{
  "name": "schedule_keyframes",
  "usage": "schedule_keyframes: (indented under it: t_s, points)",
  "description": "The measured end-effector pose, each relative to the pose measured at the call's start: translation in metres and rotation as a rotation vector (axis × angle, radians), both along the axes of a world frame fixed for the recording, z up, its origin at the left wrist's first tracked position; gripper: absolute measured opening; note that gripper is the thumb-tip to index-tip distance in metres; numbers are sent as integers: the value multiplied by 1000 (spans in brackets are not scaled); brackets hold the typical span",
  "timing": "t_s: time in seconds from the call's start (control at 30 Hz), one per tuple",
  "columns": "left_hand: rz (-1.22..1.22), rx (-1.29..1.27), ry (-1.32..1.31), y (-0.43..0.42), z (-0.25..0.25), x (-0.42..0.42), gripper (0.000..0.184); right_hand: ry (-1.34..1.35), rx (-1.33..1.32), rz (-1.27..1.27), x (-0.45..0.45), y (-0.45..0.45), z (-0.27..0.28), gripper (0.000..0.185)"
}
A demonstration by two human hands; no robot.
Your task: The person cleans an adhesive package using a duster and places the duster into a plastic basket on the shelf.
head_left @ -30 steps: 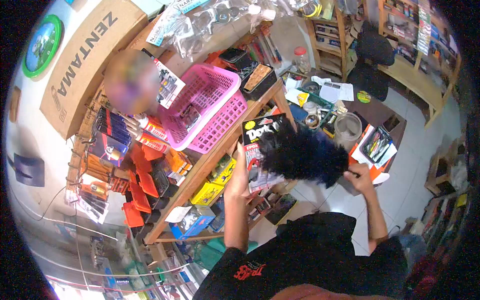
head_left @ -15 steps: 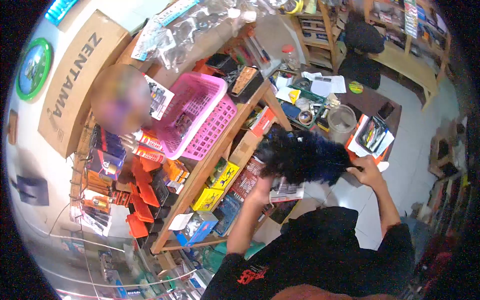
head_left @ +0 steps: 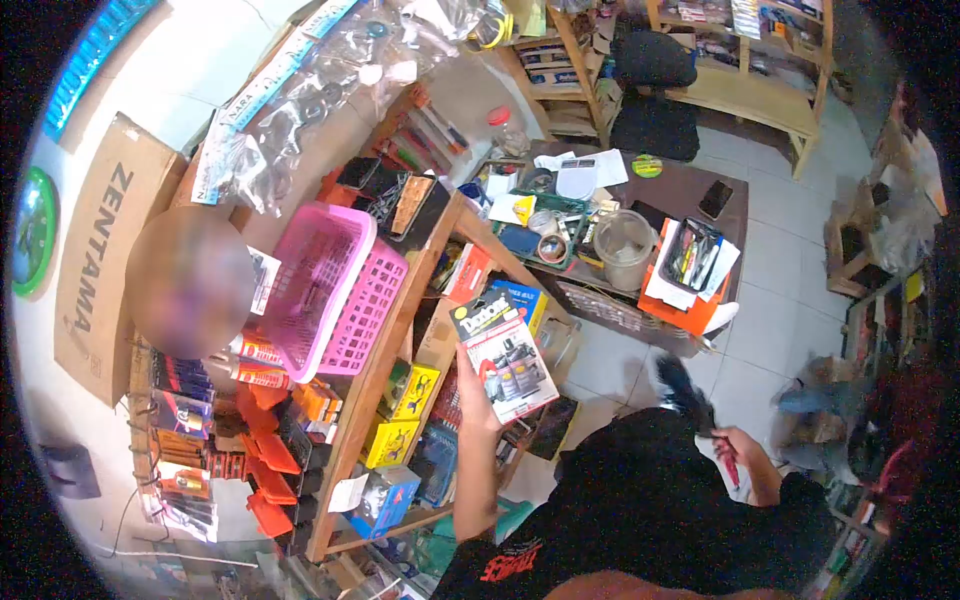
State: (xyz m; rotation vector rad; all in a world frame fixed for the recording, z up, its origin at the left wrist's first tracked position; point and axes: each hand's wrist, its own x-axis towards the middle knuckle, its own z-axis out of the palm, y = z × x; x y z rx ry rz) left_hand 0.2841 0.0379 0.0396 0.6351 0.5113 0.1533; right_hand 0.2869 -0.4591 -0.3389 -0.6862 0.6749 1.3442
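Left grip [head_left: 476, 395] holding one flat white, red and black cardboard-backed pack [head_left: 512, 368], by the wooden shelf's [head_left: 432, 250] right end; long axis points away from the wearer, tilted left. Right grip [head_left: 742, 458] closed on one red-handled black feather duster [head_left: 686, 390], right of pack, apart, bristles toward brown table's [head_left: 685, 190] near edge.

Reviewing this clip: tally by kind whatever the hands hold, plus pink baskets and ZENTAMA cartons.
Carded pack, in left hand: 1
Black duster, in right hand: 1
Pink basket: 1
ZENTAMA carton: 1
Total: 4
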Motion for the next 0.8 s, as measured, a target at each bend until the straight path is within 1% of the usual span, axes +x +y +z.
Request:
schedule_keyframes:
  t_s: [0.03, 0.07, 0.1, 0.13, 0.17, 0.23, 0.3, 0.37, 0.4, 0.5, 0.67, 0.77, 0.8]
  points:
    - [-22, 13, -29, -2, -3, 1, 72, 34, 116, -68, -20, -51, -74, 22]
    - [-42, 28, -62, -2, -8, 3, 72, 91, -22, -223, -30, -78, -69, 22]
    - [-58, 44, -98, -1, -13, 7, 72, 93, -181, -378, -30, -89, -58, 22]
    - [-116, 91, -102, -1, -19, 9, 71, 79, -323, -506, -30, -101, -47, 22]
    - [-124, 85, -80, -3, -21, 9, 72, 58, -432, -612, -30, -115, -45, 22]
    - [-145, 78, -49, -7, -22, 17, 73, -1, -587, -796, -16, -138, -37, 22]
    - [-230, 58, -49, -8, -21, 21, 77, -59, -680, -924, -2, -156, -28, 22]
    - [-273, 67, -51, -12, -16, 29, 79, -106, -729, -1003, 14, -170, -23, 21]
    - [-253, 58, -39, -14, -14, 32, 81, -127, -750, -1035, 21, -173, -20, 21]
    - [-285, 92, -84, -12, -19, 35, 82, -163, -782, -1085, 42, -175, -14, 21]
    - [-191, 136, 106, -20, -17, 23, 78, -198, -812, -1116, 62, -169, -6, 21]
    - [-182, 68, 65, -4, -29, 7, 79, -214, -811, -1122, 77, -156, -5, 21]
    - [-169, 2, 17, 3, -33, 2, 81, -218, -804, -1124, 81, -152, -5, 21]
